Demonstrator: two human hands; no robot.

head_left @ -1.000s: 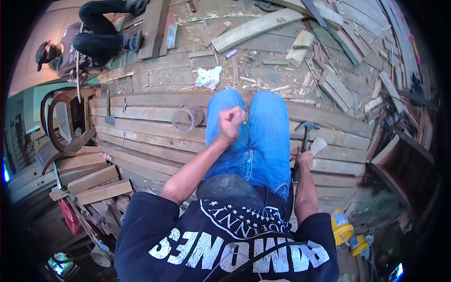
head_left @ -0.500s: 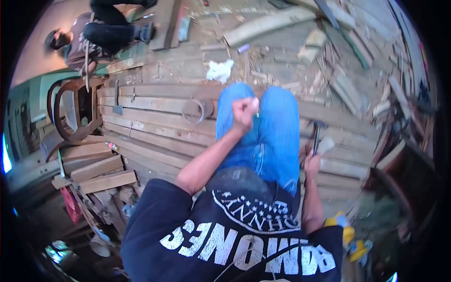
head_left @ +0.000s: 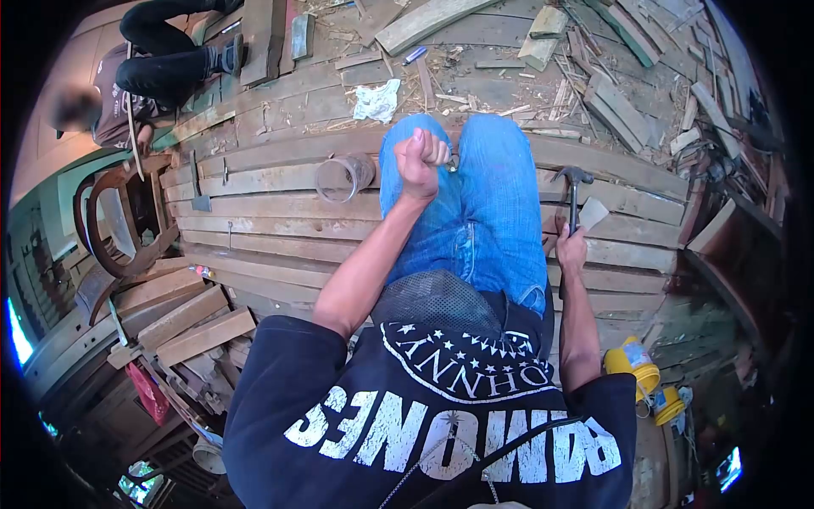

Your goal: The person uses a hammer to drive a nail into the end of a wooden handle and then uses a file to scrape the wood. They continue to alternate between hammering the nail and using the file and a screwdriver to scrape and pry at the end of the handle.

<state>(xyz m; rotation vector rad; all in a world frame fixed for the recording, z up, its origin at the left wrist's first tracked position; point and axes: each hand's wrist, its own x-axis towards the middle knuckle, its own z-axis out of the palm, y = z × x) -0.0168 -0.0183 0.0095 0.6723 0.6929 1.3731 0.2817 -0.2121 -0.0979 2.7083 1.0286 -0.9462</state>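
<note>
My right hand [head_left: 571, 248] is wrapped round the handle of a claw hammer [head_left: 574, 188], its head pointing away from me, beside my right thigh. A pale flat piece [head_left: 593, 212] lies next to the hammer. Above my left knee my left hand [head_left: 420, 163] is closed in a fist; a small shiny thing [head_left: 453, 163] shows at its edge, and what the fingers hold, if anything, is hidden. Left of that hand, a clear round container [head_left: 345, 178] stands on the wooden slats [head_left: 280, 229].
Another person [head_left: 127, 93] sits at the upper left by a curved wooden chair frame [head_left: 106, 220]. Wood offcuts [head_left: 203, 327], a white cloth [head_left: 376, 101], a hatchet-like tool [head_left: 200, 202] and yellow containers [head_left: 632, 363] lie around.
The view has shifted, so the surroundings sit further left and higher. My left fist has turned and moved up and left over the knee. The hammer is still in my right hand.
</note>
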